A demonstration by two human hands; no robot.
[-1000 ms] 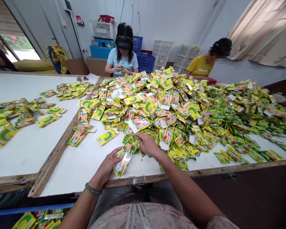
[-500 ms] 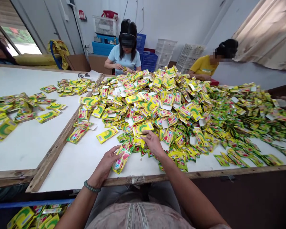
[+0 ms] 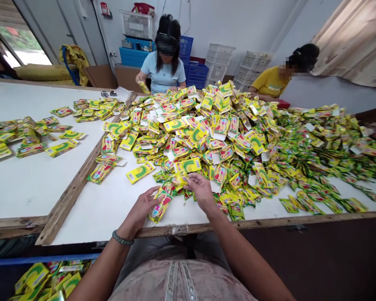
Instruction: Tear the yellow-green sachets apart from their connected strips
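Pinching 1 blurred, hard-to-make-out yellow packet [image 3: 181,180] in nearly closed right hand [image 3: 202,193]; gripping 1 partly hidden carton [image 3: 161,204] in curled left hand [image 3: 141,210].

Wearer's hands [image 3: 143,209] two; held box [image 3: 159,209] one; bracelet [image 3: 123,238] one; co-workers [image 3: 164,75] four; heaped boxes [image 3: 175,124], sachets [image 3: 236,211] uncountable.

Left forearm [image 3: 105,260] and right forearm [image 3: 249,255] ran forward, angled inward. Left hand [image 3: 141,209] gripped, thumb pointing inward; right hand [image 3: 201,191] pinched, fingertips pointing left, slightly farther forward. Hands close, not touching.
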